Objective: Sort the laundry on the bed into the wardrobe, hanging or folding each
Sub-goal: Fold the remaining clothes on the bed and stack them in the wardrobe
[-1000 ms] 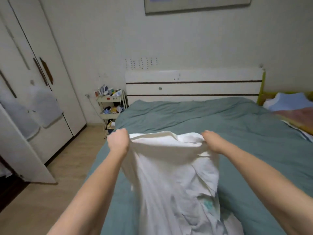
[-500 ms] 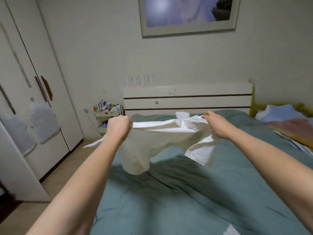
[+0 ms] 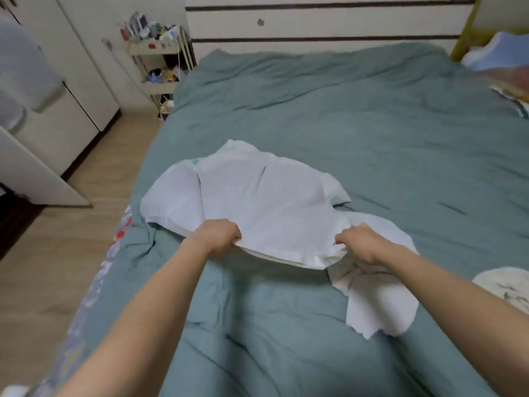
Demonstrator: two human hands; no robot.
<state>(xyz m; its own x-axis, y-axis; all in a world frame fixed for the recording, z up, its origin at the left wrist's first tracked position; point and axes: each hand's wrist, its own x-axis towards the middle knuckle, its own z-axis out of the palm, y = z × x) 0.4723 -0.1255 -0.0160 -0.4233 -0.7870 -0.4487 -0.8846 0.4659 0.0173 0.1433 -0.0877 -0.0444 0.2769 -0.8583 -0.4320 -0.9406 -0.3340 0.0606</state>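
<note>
On the teal bed (image 3: pixel 372 133) in the head view, a white shirt (image 3: pixel 266 202) lies spread, each grip clamped on its near hem: left hand (image 3: pixel 220 234) at 7 o'clock, right hand (image 3: pixel 362 242) at 5. One sleeve may bunch underneath. Open duvet lies toward 12; the bed's left edge is close.

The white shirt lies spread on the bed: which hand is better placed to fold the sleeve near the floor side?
Probably left. The left hand grips the white shirt beside that sleeve; the right hand holds the opposite edge.
</note>
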